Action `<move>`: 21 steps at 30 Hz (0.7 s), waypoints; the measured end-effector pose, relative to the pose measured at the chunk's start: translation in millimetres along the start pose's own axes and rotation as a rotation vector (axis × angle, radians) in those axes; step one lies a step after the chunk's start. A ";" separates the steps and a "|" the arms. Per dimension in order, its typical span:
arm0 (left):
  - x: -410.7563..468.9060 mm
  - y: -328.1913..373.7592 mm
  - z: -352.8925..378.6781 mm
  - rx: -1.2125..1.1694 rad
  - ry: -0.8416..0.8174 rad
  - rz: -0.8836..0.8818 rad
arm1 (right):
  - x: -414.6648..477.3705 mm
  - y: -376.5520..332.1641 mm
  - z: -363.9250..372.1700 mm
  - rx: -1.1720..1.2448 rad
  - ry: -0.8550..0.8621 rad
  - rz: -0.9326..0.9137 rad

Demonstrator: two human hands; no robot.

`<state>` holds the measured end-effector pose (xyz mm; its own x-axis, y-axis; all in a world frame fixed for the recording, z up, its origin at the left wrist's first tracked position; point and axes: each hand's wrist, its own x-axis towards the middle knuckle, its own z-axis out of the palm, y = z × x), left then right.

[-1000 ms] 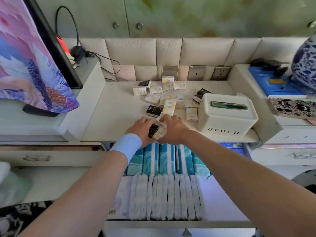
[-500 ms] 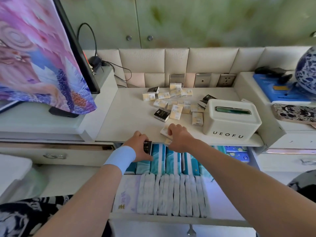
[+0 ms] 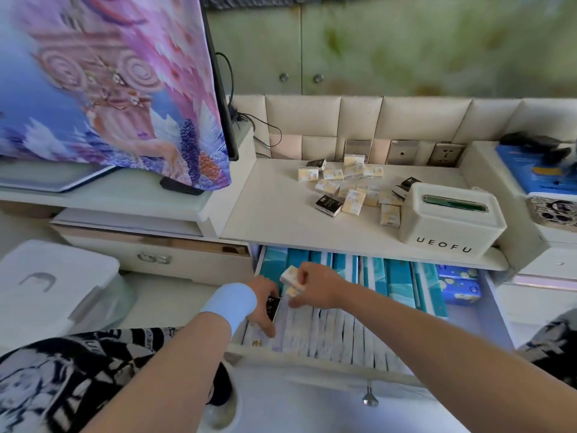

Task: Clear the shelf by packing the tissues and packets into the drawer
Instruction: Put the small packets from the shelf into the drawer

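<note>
Several small cream and black tissue packets lie scattered on the white shelf. Below it the drawer stands pulled out, filled with teal tissue packs at the back and white packs in front. My left hand, with a blue wristband, grips a black packet over the drawer's left side. My right hand holds cream packets just above the teal packs.
A white tissue box marked UEOFU stands on the shelf's right end. A covered screen rises at the left above a second, half-open drawer. A white lidded bin sits at lower left. Blue floral packs fill the drawer's right end.
Both hands have come off the shelf edge and dropped down over the open drawer, carrying the black and cream packets. The view has swung left and down.
</note>
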<state>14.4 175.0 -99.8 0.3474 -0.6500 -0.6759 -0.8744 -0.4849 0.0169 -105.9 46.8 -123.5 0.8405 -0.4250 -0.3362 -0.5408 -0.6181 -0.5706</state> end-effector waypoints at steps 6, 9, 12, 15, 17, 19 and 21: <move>-12.1 -19.3 22.1 -0.020 -0.064 0.011 | -5.4 -11.3 20.0 0.033 -0.020 0.038; -16.8 -26.5 25.1 -0.071 -0.060 0.010 | -5.6 -15.2 22.3 -0.003 -0.005 0.029; -18.1 -28.8 20.5 -0.138 -0.004 0.002 | -1.4 -15.7 18.9 -0.015 0.073 0.011; -9.7 -30.2 -0.4 -0.249 0.175 0.009 | 10.3 -12.8 -2.1 -0.022 0.201 0.001; 0.0 -27.8 -20.6 -0.333 0.281 0.027 | 18.6 -6.7 -24.7 -0.074 0.282 0.010; 11.5 -20.8 -41.2 -0.393 0.356 0.052 | 26.2 5.0 -48.9 -0.145 0.339 0.033; 25.4 -10.6 -59.3 -0.433 0.391 0.080 | 32.3 21.0 -70.7 -0.198 0.371 0.080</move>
<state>52.5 129.0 -73.4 0.4568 -0.8222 -0.3396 -0.7135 -0.5667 0.4121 -92.6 -26.7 -93.3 0.7458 -0.6634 -0.0599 -0.6301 -0.6735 -0.3864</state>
